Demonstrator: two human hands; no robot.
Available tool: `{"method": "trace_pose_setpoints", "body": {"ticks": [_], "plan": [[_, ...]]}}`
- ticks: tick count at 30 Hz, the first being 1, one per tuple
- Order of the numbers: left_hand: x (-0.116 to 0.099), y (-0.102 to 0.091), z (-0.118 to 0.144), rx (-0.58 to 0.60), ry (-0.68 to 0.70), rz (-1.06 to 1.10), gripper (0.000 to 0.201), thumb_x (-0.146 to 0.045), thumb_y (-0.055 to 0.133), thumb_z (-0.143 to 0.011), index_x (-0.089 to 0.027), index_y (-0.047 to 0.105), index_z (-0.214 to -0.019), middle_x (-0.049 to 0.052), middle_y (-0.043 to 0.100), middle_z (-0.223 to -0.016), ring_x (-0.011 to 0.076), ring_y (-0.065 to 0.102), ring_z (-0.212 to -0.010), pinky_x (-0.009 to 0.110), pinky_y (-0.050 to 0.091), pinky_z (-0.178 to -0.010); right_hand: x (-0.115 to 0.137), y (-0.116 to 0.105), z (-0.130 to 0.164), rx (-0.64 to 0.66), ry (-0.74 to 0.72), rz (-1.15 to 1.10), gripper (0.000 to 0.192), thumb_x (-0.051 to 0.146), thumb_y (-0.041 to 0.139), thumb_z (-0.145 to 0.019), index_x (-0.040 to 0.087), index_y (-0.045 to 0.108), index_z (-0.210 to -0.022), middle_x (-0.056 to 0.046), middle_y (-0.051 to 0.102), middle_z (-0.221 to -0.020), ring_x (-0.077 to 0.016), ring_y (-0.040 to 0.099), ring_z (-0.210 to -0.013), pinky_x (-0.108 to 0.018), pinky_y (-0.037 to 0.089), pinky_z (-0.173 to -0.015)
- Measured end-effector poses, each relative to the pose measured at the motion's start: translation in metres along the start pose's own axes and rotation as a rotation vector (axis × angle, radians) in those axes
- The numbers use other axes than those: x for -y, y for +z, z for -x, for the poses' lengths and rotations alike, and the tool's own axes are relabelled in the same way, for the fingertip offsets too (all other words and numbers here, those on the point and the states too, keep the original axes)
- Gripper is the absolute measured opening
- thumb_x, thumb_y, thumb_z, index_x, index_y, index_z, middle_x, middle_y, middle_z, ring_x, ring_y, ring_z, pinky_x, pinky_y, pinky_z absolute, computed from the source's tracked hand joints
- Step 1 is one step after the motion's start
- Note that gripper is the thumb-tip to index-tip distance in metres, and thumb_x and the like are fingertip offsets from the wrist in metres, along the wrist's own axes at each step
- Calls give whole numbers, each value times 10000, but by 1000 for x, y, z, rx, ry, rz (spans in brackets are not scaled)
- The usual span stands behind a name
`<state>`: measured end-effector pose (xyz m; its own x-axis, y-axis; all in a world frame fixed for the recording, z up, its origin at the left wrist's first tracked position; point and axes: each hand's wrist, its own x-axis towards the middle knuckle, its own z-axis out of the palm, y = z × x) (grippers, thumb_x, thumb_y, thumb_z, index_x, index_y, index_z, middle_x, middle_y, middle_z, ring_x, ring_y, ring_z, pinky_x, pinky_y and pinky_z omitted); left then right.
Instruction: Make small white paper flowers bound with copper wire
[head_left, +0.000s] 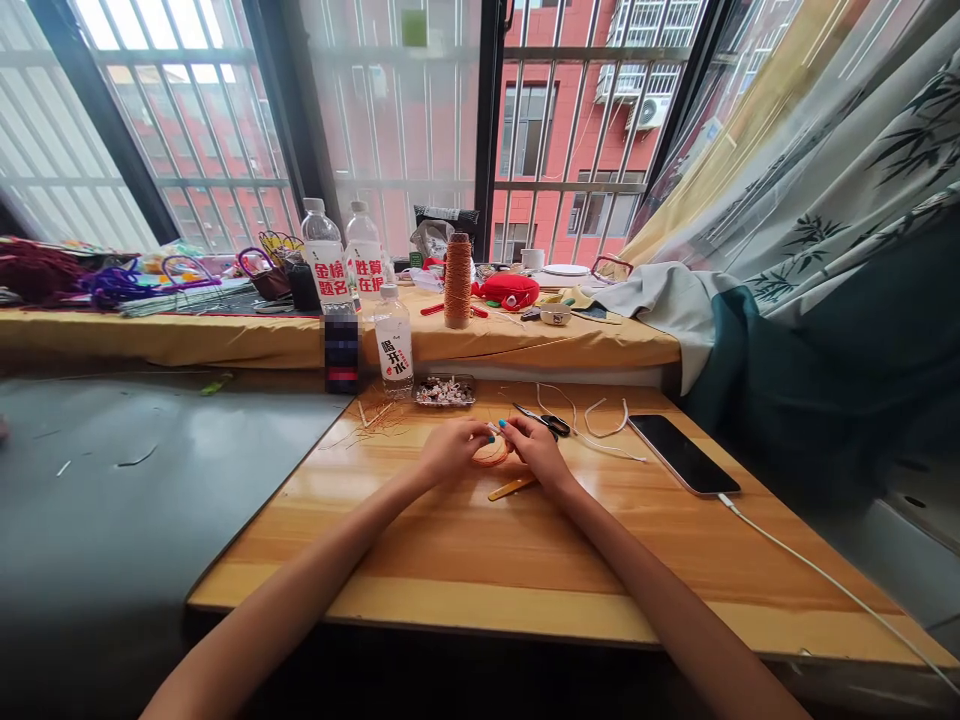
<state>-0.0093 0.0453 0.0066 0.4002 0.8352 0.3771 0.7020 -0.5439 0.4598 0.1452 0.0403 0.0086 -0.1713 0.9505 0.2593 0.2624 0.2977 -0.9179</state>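
Both my hands meet over the middle of a wooden table [480, 560]. My left hand [450, 450] and my right hand [536, 452] pinch a small loop of orange cord [491, 457] between their fingertips. A flat wooden stick [511, 488] lies on the table just under my right hand. Black-handled scissors [544, 420] rest right behind my right hand. A small tray of beads [445, 391] sits a little further back.
A phone [682, 453] with a white cable [825, 580] lies at right. White cord pieces [600, 430] lie by the scissors. A water bottle [393, 345] and an orange thread spool [457, 280] stand behind, on a cluttered yellow-covered sill. A grey surface [150, 470] lies left.
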Motion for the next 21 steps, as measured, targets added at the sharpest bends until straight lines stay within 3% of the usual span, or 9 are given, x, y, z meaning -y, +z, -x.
{"method": "trace_pose_setpoints", "body": {"ticks": [6, 11, 15, 21], "plan": [[7, -1, -1, 31, 88, -18, 226, -287, 430, -790, -208, 631, -858, 7, 605, -785, 108, 526, -670, 185, 347, -576, 5, -2, 2, 42, -54, 108, 203, 317, 447, -727, 155, 530, -636, 26, 471, -521, -90, 425, -493, -207, 296, -489], [2, -9, 5, 20, 207, -340, 218, -274, 397, -815, -216, 598, -876, 9, 587, -796, 108, 528, -634, 192, 319, -525, 4, -4, 3, 55, -165, 459, 212, 254, 442, -741, 157, 606, -649, 8, 533, -529, -100, 441, -504, -210, 273, -489], [-2, -10, 9, 28, 395, -587, 152, -176, 418, -798, -164, 561, -846, 34, 576, -810, 132, 538, -697, 211, 335, -561, 2, -6, 6, 117, -299, 681, 226, 218, 419, -769, 169, 620, -677, -30, 618, -678, -124, 512, -626, -210, 303, -561], [-6, -8, 11, 20, 482, -694, 105, -160, 428, -788, -147, 531, -785, 41, 566, -777, 148, 537, -698, 238, 351, -582, 3, -5, 10, 163, -294, 967, 258, 233, 375, -810, 172, 593, -683, -61, 625, -728, -144, 540, -678, -220, 296, -571]]}}
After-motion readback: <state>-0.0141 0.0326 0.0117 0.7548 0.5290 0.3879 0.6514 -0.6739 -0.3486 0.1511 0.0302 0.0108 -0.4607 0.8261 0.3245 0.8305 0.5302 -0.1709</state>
